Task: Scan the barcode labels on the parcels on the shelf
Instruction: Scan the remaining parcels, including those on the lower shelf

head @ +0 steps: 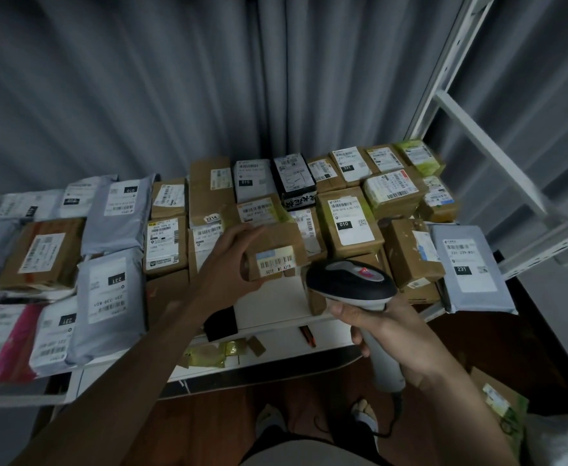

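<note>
Densely packed parcels (pixel 350 220) (grey mailers (pixel 111 297) left), curtain (pixel 175 79)

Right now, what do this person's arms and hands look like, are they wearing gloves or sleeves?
Both are bare. The left hand and right hand have no gloves, and no rings, watch or bands show. Both forearms are uncovered as far as the picture's lower edge, with no sleeve in view.
</note>
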